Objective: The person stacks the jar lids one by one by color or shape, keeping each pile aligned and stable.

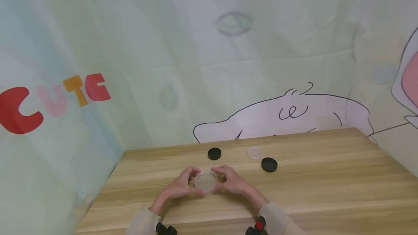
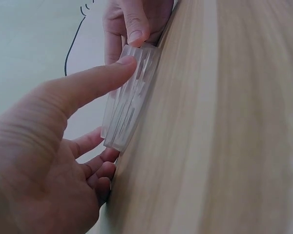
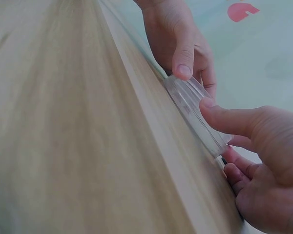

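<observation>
Both hands hold a clear, round, shallow plastic dish [image 1: 206, 180] at the front middle of the wooden table. Its wall shows several ridged layers in the left wrist view; whether it is one piece or a stack I cannot tell. The left hand [image 1: 181, 186] curves round its left side, thumb on the near edge and fingers at the far edge. Opposite, the right hand [image 1: 233, 181] grips the right side the same way. In the right wrist view the dish [image 3: 195, 114] is low over or resting on the wood, its underside hidden.
Beyond the hands a black round lid-like disc [image 1: 214, 153] lies on the table [image 1: 326, 177]. A second black disc [image 1: 269, 164] is to the right, beside a thin clear disc [image 1: 255, 152]. A printed curtain [image 1: 163, 64] hangs behind the table's back edge.
</observation>
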`<state>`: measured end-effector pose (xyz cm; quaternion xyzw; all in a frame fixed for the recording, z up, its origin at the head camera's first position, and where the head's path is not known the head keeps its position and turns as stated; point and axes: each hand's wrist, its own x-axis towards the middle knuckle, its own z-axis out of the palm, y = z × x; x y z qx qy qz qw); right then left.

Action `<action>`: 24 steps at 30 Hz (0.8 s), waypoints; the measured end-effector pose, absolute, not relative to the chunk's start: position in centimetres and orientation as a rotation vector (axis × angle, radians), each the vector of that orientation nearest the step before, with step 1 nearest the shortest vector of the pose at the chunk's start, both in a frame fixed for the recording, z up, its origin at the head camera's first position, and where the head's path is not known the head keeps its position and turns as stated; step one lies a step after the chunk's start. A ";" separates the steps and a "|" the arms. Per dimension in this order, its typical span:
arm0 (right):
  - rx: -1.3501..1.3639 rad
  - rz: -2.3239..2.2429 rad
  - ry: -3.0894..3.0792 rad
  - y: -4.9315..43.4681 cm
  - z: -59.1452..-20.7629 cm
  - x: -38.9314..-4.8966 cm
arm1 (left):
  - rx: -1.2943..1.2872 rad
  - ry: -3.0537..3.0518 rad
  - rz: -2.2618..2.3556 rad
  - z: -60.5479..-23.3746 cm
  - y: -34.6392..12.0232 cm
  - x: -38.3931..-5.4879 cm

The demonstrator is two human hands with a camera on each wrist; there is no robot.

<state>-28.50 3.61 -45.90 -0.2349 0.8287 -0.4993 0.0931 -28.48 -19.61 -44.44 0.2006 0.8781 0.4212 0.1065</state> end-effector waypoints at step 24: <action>-0.765 -1.406 2.546 4.2 -45.9 -28.5 | 0.581 2.630 1.235 -44.3 -19.0 -28.1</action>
